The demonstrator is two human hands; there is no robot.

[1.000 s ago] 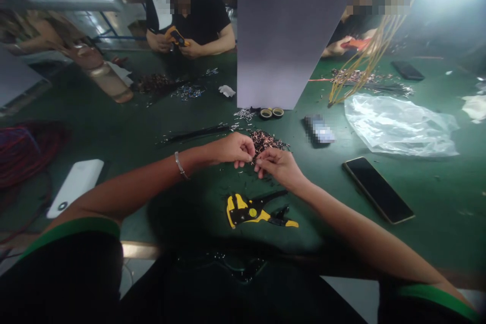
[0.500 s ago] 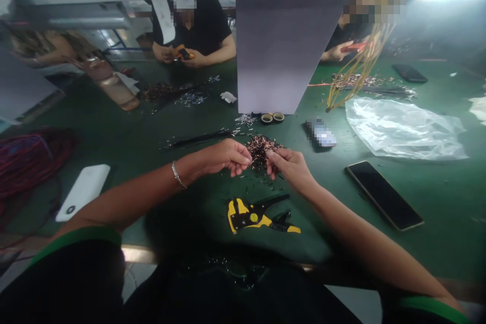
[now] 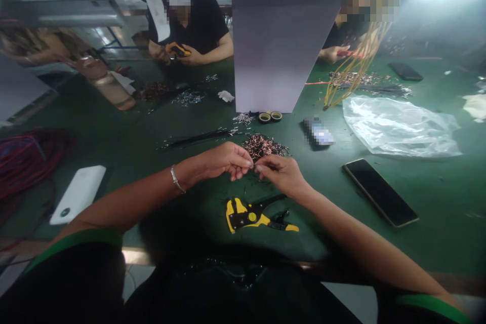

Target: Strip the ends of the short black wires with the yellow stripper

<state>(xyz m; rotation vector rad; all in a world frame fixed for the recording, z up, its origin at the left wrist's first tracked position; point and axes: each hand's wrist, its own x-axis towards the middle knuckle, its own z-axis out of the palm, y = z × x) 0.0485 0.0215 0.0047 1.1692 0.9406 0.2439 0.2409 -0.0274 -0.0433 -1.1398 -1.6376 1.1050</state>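
My left hand (image 3: 232, 161) is closed in a pinch at the near edge of a pile of short copper-ended wire pieces (image 3: 265, 146). Fingertip to fingertip with it, my right hand (image 3: 280, 172) pinches too. Whatever lies between the fingers is too small to make out. Below the hands, a yellow and black wire stripper (image 3: 250, 217) lies on the green table (image 3: 182, 228). Behind my left hand stretches a bundle of black wires (image 3: 197, 137). Small silvery terminals (image 3: 243, 119) and two tape rolls (image 3: 270, 117) sit beyond the pile.
A dark phone (image 3: 380, 192) and a clear plastic bag (image 3: 402, 124) lie to the right. At left are a white power bank (image 3: 78, 195) and coiled red cable (image 3: 30, 162). A grey panel (image 3: 284, 50) stands ahead; a co-worker's hands (image 3: 182, 54) hold a yellow tool behind it.
My right hand has drawn back from the wire pile and moved left, so its fingertips now meet those of my left hand. The view has shifted slightly.
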